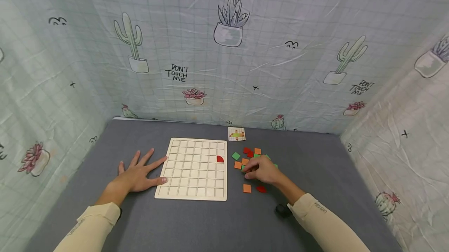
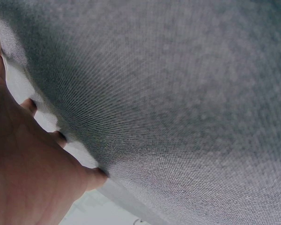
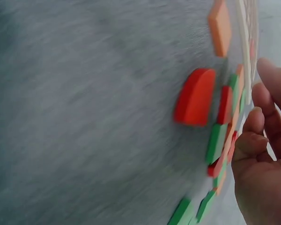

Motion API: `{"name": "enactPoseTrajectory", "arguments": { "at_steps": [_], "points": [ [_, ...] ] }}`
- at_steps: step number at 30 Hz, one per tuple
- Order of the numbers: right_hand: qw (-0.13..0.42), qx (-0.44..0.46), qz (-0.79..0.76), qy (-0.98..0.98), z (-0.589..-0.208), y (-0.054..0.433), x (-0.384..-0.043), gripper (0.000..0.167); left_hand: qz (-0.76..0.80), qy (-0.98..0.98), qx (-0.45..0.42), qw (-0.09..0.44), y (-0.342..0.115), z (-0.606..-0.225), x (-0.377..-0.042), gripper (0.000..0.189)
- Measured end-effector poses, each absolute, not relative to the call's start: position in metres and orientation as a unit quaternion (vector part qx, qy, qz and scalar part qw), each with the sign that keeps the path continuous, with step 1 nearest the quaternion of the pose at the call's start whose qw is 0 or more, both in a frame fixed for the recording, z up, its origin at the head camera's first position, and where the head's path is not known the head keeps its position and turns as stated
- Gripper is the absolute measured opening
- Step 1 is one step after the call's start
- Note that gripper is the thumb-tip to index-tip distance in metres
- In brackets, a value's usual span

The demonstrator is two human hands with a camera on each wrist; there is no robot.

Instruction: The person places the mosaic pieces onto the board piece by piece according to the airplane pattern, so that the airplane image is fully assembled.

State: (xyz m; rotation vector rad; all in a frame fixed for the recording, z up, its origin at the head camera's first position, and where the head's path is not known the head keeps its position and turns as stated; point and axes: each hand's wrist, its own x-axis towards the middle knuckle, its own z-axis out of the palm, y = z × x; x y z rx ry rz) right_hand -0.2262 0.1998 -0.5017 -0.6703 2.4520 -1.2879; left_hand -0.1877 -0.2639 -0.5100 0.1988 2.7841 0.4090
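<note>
My left hand [image 1: 135, 178] lies spread on the grey table, thumb and index finger touching the left edge of a pale gridded board [image 1: 191, 194]. In the left wrist view, that hand [image 2: 33, 159] rests on the cloth-like surface. A red quarter-round tile [image 1: 220, 159] sits in a cell near the board's right side. Right of the board, my right hand [image 1: 263, 170] hovers over scattered tiles, its fingers loosely bent; no held tile shows. Beneath it are green tiles [image 3: 217, 143] and red ones. Nearer lie an orange square tile [image 1: 247, 188] and a red tile [image 1: 261, 189].
Behind the tiles lies a small pattern card [image 1: 236, 134] with a coloured figure. A black round object [image 1: 282, 210] is by the right cuff. Patterned curtain [image 1: 245, 68] encloses the table's back and sides. Another green tile [image 1: 236, 156] lies beside the board.
</note>
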Motion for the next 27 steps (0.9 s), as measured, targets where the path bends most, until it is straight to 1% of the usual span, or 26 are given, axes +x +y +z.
{"name": "enactPoseTrajectory", "arguments": {
  "at_steps": [4,8,17,23,27],
  "points": [
    [0.165,-0.253,-0.433,0.849,-0.505,0.209,-0.223,0.015,0.143,0.975,0.069,0.157,-0.264,-0.510,-0.187,0.093],
    [0.172,-0.283,-0.405,0.852,-0.507,0.215,-0.221,0.015,0.150,0.973,0.071,0.160,-0.265,-0.511,-0.187,0.092],
    [0.177,-0.343,-0.338,0.858,-0.509,0.223,-0.217,0.024,0.156,0.971,0.072,0.164,-0.265,-0.513,-0.187,0.093],
    [0.176,-0.363,-0.319,0.857,-0.512,0.220,-0.216,0.029,0.154,0.972,0.071,0.164,-0.265,-0.514,-0.188,0.093],
    [0.170,-0.367,-0.306,0.862,-0.512,0.217,-0.214,0.028,0.153,0.973,0.070,0.160,-0.264,-0.514,-0.189,0.093]
  ]
}}
